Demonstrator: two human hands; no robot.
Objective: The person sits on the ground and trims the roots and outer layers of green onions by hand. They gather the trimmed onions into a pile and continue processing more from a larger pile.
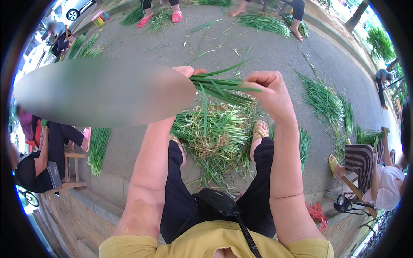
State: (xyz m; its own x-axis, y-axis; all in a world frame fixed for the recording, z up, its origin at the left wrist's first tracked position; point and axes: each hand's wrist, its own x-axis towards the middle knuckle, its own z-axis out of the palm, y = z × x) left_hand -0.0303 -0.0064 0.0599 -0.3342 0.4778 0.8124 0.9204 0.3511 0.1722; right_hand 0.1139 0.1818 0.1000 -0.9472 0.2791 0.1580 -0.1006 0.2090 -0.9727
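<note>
A small bunch of garlic chives (219, 85), long flat green leaves, is held in front of me at chest height. My left hand (185, 71) is closed around one end of it, though a blurred patch hides most of that hand. At the other end, my right hand (271, 88) has thumb and fingers pinched on leaf tips, and a few leaves stick out past them. One long leaf hangs down from the bunch. Below, between my sandalled feet, lies a loose heap of chives (215, 129) mixed with pale stems and dry yellowish scraps.
More chives (320, 99) are spread on the pavement to the right, and a bundle (100, 150) lies at the left. Seated people work on both sides and across from me. A black bag (215, 201) rests at my lap. Red string (317, 215) lies at lower right.
</note>
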